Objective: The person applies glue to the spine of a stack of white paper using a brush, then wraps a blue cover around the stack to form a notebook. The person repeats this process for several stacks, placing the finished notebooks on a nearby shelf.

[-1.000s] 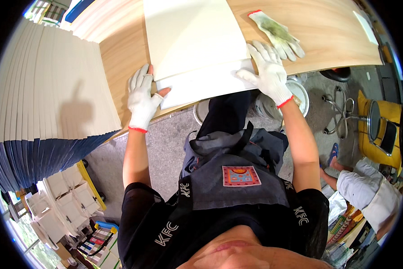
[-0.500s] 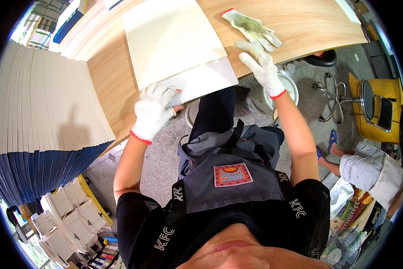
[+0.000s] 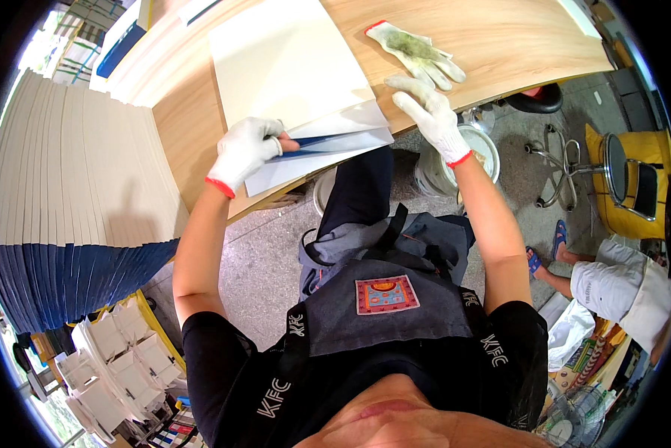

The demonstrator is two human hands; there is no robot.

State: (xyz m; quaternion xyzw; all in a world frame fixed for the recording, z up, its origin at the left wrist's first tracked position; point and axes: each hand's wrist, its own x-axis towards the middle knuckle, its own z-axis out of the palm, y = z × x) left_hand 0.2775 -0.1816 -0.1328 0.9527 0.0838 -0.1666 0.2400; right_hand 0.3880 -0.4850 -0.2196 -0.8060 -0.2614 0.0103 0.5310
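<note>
A stack of large white sheets lies on the wooden table in front of me. My left hand, in a white glove with bare fingertips and a red cuff, pinches the near left edge of a sheet and holds it up. Dark blue shows in the gap under that lifted edge, above another white sheet. Beside the stack's right edge, my right hand is over the table's front edge, gloved in white, its fingers stretched out and holding nothing. A loose, stained white glove lies just beyond it.
A tall pile of white-and-blue boards stands at the left. Past the table's front edge are a white bucket, a wheeled chair base and a yellow-covered chair. Another person's legs show at the right.
My left hand has lifted the near edge of the sheet, opening a gap with blue inside. My right hand stays almost in place, fingers still extended.
</note>
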